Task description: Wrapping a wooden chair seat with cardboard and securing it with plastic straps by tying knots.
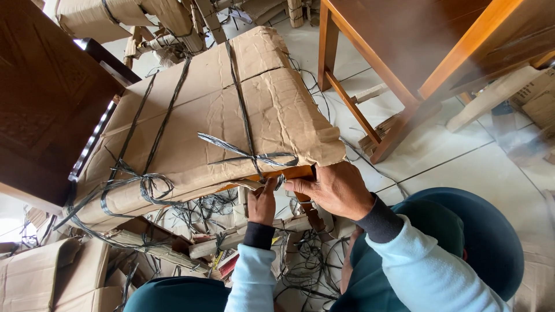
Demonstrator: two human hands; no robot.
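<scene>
Head view: left hand (263, 203) pinches strap (250, 155); right hand (335, 188) grips cardboard (272, 104) edge; most straps remain tied.

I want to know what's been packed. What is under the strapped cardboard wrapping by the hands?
Under the cardboard wrapping, only an orange-brown wooden edge shows, near the right hand and left hand. The rest is covered, so its shape cannot be told.

Matt, creased brown cardboard (196, 115) wrapped the furniture piece, bound with shiny grey plastic strapping (245, 155). At 5 o'clock of it, smooth orange varnished wood (289, 173) showed. At 1 o'clock stood a glossy wooden table (404, 52) on pale, smooth floor tiles (462, 167).
</scene>
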